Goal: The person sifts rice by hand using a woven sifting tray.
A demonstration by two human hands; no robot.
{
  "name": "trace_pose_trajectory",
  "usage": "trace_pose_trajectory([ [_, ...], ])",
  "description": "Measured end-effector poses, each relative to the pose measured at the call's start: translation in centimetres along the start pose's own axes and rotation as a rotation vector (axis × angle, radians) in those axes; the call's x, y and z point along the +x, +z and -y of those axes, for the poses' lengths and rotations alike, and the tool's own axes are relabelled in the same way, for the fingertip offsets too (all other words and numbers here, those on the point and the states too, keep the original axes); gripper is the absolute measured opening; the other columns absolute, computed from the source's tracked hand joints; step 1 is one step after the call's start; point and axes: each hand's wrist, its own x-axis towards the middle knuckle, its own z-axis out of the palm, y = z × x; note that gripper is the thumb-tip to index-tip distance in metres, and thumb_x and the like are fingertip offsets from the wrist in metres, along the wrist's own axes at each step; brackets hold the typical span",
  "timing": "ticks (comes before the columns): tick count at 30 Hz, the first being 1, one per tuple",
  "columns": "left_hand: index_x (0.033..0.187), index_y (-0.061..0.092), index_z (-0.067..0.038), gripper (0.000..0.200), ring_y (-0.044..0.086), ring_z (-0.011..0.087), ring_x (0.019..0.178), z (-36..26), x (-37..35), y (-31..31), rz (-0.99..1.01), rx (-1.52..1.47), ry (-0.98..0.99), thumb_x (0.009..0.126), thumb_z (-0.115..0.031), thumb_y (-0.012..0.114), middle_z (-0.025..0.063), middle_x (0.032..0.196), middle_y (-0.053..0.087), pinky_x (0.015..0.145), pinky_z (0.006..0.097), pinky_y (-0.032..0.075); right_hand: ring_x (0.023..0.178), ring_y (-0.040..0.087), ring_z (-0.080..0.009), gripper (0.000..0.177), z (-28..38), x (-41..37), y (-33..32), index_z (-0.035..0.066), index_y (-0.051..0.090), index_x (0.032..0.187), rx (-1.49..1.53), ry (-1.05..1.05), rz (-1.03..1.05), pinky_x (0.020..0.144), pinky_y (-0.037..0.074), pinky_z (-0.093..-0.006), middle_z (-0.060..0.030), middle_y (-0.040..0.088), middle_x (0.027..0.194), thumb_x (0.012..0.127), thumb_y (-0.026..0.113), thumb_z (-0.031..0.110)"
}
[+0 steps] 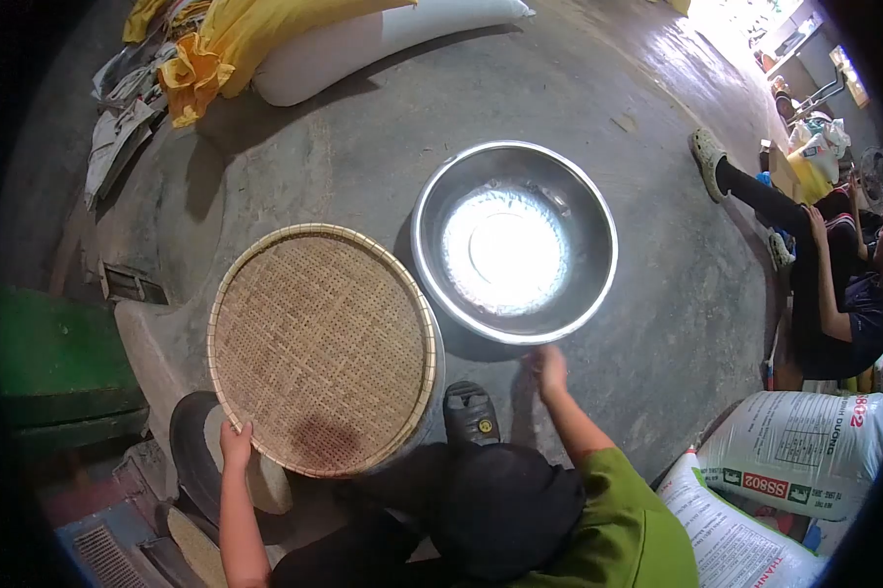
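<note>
A round woven bamboo winnowing tray (pixel 324 333) is on the left, its pale rim bound at intervals and a dark patch near its lower edge. My left hand (pixel 236 446) grips that rim at the lower left, thumb on top. Right of the tray stands a wide stainless steel basin (pixel 587 284) on the floor, bright light reflecting off its bottom. Just below the basin's near rim is my right hand (pixel 549 370), its fingers blurred. Under the tray, part of another round metal vessel (pixel 436 402) shows along the right side.
Dark pans with grain (pixel 195 549) sit at lower left beside a green metal box (pixel 59 353). Yellow and white sacks (pixel 334 54) lie at the back left. Printed sacks (pixel 794 451) are stacked at right, near a seated person (pixel 833 284) with one leg outstretched.
</note>
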Motion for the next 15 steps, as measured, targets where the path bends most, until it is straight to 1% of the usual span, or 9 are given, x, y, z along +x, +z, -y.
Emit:
trace_pose_trajectory([
  [1, 0.105, 0.048, 0.003, 0.033, 0.061, 0.0234, 0.081, 0.4, 0.0, -0.1, -0.001, 0.002, -0.003, 0.079, -0.012, 0.062, 0.0147, 0.091, 0.062, 0.072, 0.0343, 0.047, 0.105, 0.053, -0.0233, 0.062, -1.0, 1.7, -2.2, 0.001, 0.049, 0.116, 0.396, 0.133, -0.017, 0.081, 0.043, -0.0396, -0.0112, 0.058, 0.106, 0.085, 0.039, 0.054],
  [2, 0.106, 0.048, 0.003, 0.033, 0.061, 0.0243, 0.085, -0.6, -0.4, -0.1, 0.007, 0.054, -0.014, 0.079, -0.01, 0.062, 0.0154, 0.095, 0.061, 0.075, 0.0347, 0.047, 0.122, 0.037, -0.0268, 0.076, 3.1, -0.4, -1.8, 0.007, 0.03, 0.132, 0.593, 0.103, -0.136, 0.092, 0.033, -0.0509, -0.0133, 0.039, 0.131, 0.082, 0.037, 0.064],
  [3, 0.107, 0.048, 0.003, 0.033, 0.06, 0.0253, 0.088, -1.5, -0.5, -0.1, 0.014, 0.104, -0.027, 0.079, -0.009, 0.061, 0.0161, 0.098, 0.061, 0.077, 0.035, 0.046, 0.128, 0.027, -0.03, 0.082, 3.8, 0.8, -3.0, 0.012, 0.021, 0.137, 0.637, 0.077, -0.092, 0.095, 0.024, -0.0593, -0.0131, 0.028, 0.139, 0.08, 0.033, 0.07],
  [6, 0.11, 0.047, 0.002, 0.035, 0.059, 0.0255, 0.091, -2.1, -0.6, -0.1, 0.005, 0.057, -0.001, 0.078, -0.005, 0.059, 0.0162, 0.102, 0.06, 0.079, 0.0348, 0.046, 0.12, 0.039, -0.0326, 0.076, 6.4, 3.2, -3.1, 0.004, 0.028, 0.133, 0.563, -0.024, 0.001, 0.094, 0.032, -0.0553, -0.0175, 0.037, 0.132, 0.083, 0.045, 0.058],
  [8, 0.111, 0.047, 0.002, 0.035, 0.059, 0.0251, 0.091, -3.4, -0.6, -0.3, 0.012, 0.099, 0.006, 0.078, -0.003, 0.058, 0.0155, 0.102, 0.06, 0.079, 0.034, 0.046, 0.106, 0.052, -0.0336, 0.055, 7.7, 5.2, -1.8, -0.005, 0.038, 0.122, 0.48, -0.096, 0.122, 0.087, 0.043, -0.0473, -0.0213, 0.049, 0.115, 0.084, 0.058, 0.03],
  [9, 0.112, 0.047, 0.002, 0.035, 0.059, 0.0248, 0.091, -3.2, -0.2, -0.4, 0.037, 0.055, 0.001, 0.078, -0.003, 0.057, 0.0154, 0.102, 0.06, 0.079, 0.0336, 0.046, 0.106, 0.052, -0.0336, 0.055, 7.8, 5.3, -1.3, -0.005, 0.038, 0.122, 0.472, -0.088, 0.124, 0.087, 0.043, -0.0473, -0.0213, 0.049, 0.115, 0.084, 0.058, 0.03],
  [11, 0.114, 0.048, 0.001, 0.037, 0.059, 0.0237, 0.09, -3.0, 0.8, -1.0, 0.1, 0.024, -0.037, 0.078, -0.003, 0.057, 0.015, 0.101, 0.06, 0.079, 0.0326, 0.046, 0.095, 0.056, -0.0326, 0.041, 8.3, 5.6, 0.3, -0.007, 0.042, 0.114, 0.478, -0.018, 0.109, 0.082, 0.047, -0.0452, -0.0203, 0.053, 0.106, 0.079, 0.056, 0.009],
  [14, 0.113, 0.049, 0.001, 0.036, 0.06, 0.0262, 0.092, -3.7, 2.2, -0.8, 0.085, 0.083, 0.015, 0.078, -0.003, 0.057, 0.0162, 0.101, 0.061, 0.08, 0.0342, 0.046, 0.094, 0.056, -0.0324, 0.039, 7.6, 6.4, 2.8, -0.009, 0.041, 0.112, 0.425, 0.055, 0.05, 0.08, 0.048, -0.046, -0.0199, 0.052, 0.104, 0.076, 0.052, 0.004],
  [15, 0.113, 0.049, 0.001, 0.036, 0.06, 0.0262, 0.092, -4.1, 2.5, -0.5, 0.08, 0.065, 0.009, 0.078, -0.003, 0.057, 0.0162, 0.101, 0.061, 0.08, 0.0342, 0.046, 0.093, 0.057, -0.0327, 0.04, 7.8, 6.3, 3.5, -0.01, 0.04, 0.111, 0.441, -0.016, 0.067, 0.08, 0.05, -0.0451, -0.019, 0.052, 0.103, 0.076, 0.053, 0.004],
])
